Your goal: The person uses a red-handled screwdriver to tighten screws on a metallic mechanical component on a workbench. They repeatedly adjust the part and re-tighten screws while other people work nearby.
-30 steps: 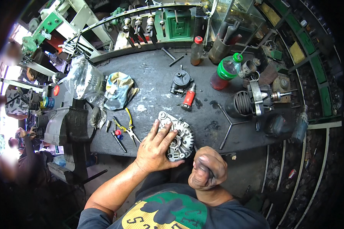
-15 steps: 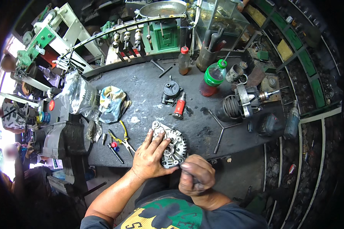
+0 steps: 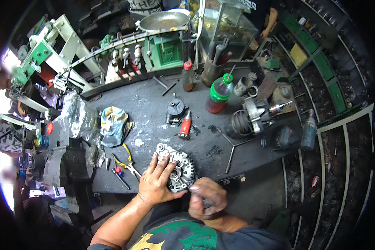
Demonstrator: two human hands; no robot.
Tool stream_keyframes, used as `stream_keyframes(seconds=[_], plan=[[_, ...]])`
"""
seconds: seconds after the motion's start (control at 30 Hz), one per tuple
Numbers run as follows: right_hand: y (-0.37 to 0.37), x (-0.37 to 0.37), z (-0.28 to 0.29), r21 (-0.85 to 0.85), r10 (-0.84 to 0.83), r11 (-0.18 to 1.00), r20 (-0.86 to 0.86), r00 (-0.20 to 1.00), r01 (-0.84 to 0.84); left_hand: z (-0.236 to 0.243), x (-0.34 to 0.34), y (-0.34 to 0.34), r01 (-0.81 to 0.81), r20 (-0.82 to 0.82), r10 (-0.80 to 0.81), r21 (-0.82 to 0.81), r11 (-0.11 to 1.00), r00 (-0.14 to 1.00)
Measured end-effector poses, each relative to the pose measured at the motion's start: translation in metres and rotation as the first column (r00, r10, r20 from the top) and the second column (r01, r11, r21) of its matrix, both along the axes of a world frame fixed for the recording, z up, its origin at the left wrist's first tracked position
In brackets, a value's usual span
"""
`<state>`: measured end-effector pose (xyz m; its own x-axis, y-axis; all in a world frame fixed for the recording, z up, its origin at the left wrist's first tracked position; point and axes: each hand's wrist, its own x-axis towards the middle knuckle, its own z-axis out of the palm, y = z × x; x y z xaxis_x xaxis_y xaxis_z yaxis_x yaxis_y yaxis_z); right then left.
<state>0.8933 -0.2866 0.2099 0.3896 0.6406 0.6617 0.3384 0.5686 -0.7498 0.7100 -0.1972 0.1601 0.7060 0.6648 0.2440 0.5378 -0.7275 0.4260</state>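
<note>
1. Work piece: round, slotted metal housing [image 3: 189,166] with a projecting lug, at lower centre of frame, by the near edge of the bench [image 3: 152,114]. Whether its lower rim overhangs that edge: cannot tell.
2. Left hand [image 3: 157,181]: fingers spread across the housing's left face, thumb stretched along its lower rim. Reads as a steadying hold.
3. Right hand [image 3: 208,198]: fingers curled in, just right of the housing's lower rim; blurred. Cannot tell whether anything is pinched inside.
4. Technique, judged: left palm weight best kept low and even, so the housing cannot rock or twist while the right hand works beside it.
5. Left thumb lies close to the right hand; any tool there could slip onto it. Short, controlled strokes directed away from the thumb seem advisable.
6. Surroundings: yellow-handled pliers [image 3: 130,166] and a dark pen-shaped item [image 3: 121,180] left of the left hand; three-armed wrench [image 3: 233,145] at right of centre; red tool [image 3: 185,126] above the housing in frame. Ample bench surface above the housing, should firmer support be wanted.
</note>
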Motion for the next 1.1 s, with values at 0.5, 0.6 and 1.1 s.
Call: stream_keyframes(seconds=[0.5, 0.6, 1.1], plan=[[0.053, 0.057, 0.024, -0.26, 0.965, 0.157, -0.164, 0.204, -0.953, 0.007, -0.011, 0.033, 0.234, -0.073, -0.232, 0.016, 0.972, 0.97], [0.049, 0.059, 0.018, -0.162, 0.899, 0.372, -0.183, 0.398, -0.914, 0.005, -0.013, 0.026, 0.179, -0.063, -0.179, -0.007, 0.984, 0.982], [0.079, 0.064, 0.029, -0.394, 0.978, -0.063, -0.207, 0.022, -0.917, 0.002, -0.019, 0.04, 0.285, -0.016, -0.285, -0.02, 0.958, 0.958]])
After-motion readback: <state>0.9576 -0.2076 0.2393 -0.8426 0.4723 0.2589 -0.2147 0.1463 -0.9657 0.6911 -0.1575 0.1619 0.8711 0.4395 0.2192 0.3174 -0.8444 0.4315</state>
